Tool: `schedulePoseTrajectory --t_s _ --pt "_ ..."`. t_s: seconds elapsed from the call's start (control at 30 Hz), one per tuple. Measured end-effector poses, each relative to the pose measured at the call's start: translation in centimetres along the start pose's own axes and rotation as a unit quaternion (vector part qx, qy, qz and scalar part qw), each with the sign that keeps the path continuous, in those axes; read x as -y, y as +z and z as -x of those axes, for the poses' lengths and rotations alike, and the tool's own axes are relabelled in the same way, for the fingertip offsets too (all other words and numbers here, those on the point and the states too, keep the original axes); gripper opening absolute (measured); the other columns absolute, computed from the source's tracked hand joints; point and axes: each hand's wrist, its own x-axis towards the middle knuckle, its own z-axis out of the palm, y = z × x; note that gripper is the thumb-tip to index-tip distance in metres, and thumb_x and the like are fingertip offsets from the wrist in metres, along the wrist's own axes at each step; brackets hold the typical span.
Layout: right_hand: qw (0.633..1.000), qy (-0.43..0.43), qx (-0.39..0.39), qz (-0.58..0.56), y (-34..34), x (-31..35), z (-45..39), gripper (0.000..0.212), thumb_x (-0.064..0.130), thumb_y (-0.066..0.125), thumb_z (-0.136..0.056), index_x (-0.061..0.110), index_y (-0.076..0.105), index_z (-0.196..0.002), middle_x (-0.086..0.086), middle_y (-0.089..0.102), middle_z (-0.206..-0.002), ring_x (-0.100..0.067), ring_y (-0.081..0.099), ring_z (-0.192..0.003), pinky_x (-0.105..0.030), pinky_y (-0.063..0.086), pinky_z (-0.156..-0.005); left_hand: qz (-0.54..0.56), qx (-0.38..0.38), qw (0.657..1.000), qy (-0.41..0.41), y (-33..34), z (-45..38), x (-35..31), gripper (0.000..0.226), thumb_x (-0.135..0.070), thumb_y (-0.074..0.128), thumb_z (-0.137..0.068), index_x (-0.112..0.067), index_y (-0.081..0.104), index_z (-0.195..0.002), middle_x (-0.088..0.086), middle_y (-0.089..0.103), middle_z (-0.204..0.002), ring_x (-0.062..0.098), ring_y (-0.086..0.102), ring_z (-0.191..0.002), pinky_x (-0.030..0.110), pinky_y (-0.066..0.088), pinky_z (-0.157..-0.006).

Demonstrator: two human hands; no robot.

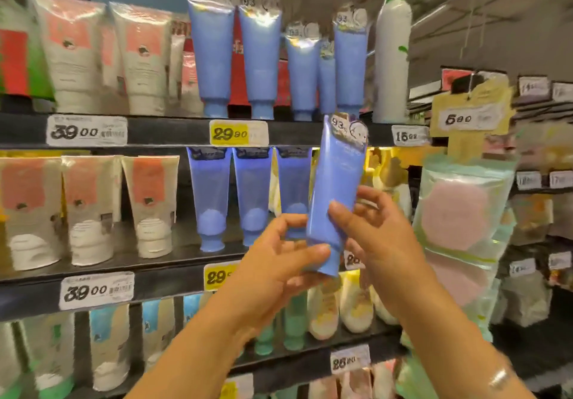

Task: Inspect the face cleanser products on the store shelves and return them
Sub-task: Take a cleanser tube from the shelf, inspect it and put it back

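- Both hands are raised in front of the shelves, sharing one blue tube [336,194] of face cleanser between them.
- Left hand [279,259] grips the lower end, its thumb lying across the front just above the cap [331,262] and its fingers curled behind.
- Right hand [376,237] holds the tube's middle from the right side, thumb pressed on the front face, the other fingers loosely spread behind it.
- Neither hand is free; each has the same tube, and the tube touches no shelf.
- Its long axis runs nearly upright, cap down and crimped, printed end up, with the top leaning slightly to the right.
- That upper end reaches the edge of the upper shelf [173,130], near the yellow price tag [238,132].
- Matching blue tubes [260,54] stand cap-down on that upper shelf, above and a little left of the hands; a gap seems to show at the right end of the row, though blur makes this uncertain.
- More blue tubes [210,194] stand on the middle shelf, left of the hands and at their height.
- Judged from this, inspection is under way, and the return would mean lifting the tube up and away, cap kept downward.
- Since the right hand sits higher on the tube, it seems better placed to carry it to the upper row.
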Motion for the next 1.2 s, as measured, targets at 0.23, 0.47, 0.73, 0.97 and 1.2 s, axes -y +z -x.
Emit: schedulePoseTrajectory --t_s 0.23,0.47,0.73,0.97,1.2 --pt "0.994 -0.107 0.026 -0.015 -1.4 2.0 -4.6 0.040 0.010 0.073 -0.073 0.019 0.053 -0.106 -0.003 0.064 -0.106 -0.002 0.069 -0.078 -0.020 0.055 -0.062 -0.115 -0.047 0.987 0.103 2.3 -4.0 -1.5 0.054 -0.015 0.083 -0.063 -0.018 0.054 -0.110 0.005 0.069 -0.099 0.017 0.067 -0.087 0.026 0.053 -0.073" --pt "0.981 -0.186 0.046 -0.014 -1.0 4.0 -8.8 0.042 0.004 0.071 -0.077 0.015 0.050 -0.111 0.000 0.064 -0.103 0.004 0.065 -0.079 -0.016 0.053 -0.063 -0.360 -0.171 0.882 0.251 3.9 -8.1 -4.6 0.036 -0.030 0.077 -0.063 -0.026 0.061 -0.095 -0.011 0.069 -0.091 -0.004 0.063 -0.076 0.012 0.050 -0.065" --pt "0.973 -0.216 0.074 0.014 -0.4 6.5 -13.9 0.034 0.011 0.068 -0.082 0.024 0.048 -0.107 0.005 0.061 -0.104 -0.003 0.066 -0.083 -0.021 0.055 -0.059 -0.424 -0.195 0.826 0.317 4.0 -12.4 -8.3 0.051 -0.022 0.081 -0.068 -0.027 0.054 -0.111 -0.010 0.069 -0.092 -0.003 0.066 -0.076 0.011 0.052 -0.063" --pt "0.944 -0.276 -0.040 0.176 -2.1 6.8 -18.8 0.041 0.024 0.062 -0.089 0.014 0.048 -0.126 -0.004 0.054 -0.119 -0.008 0.051 -0.095 -0.022 0.044 -0.080 -0.446 -0.245 0.803 0.310 2.9 -15.5 -10.4 0.053 -0.031 0.082 -0.066 -0.033 0.044 -0.102 -0.020 0.058 -0.081 -0.003 0.060 -0.068 0.003 0.046 -0.057" --pt "0.916 -0.235 -0.027 0.325 -2.9 5.4 -22.3 0.052 0.031 0.065 -0.086 0.012 0.042 -0.129 -0.010 0.050 -0.126 -0.023 0.053 -0.103 -0.035 0.046 -0.086 -0.496 -0.258 0.785 0.267 1.8 -18.3 -11.0 0.050 -0.036 0.078 -0.071 -0.027 0.043 -0.106 -0.006 0.058 -0.096 0.010 0.057 -0.084 0.009 0.041 -0.057"
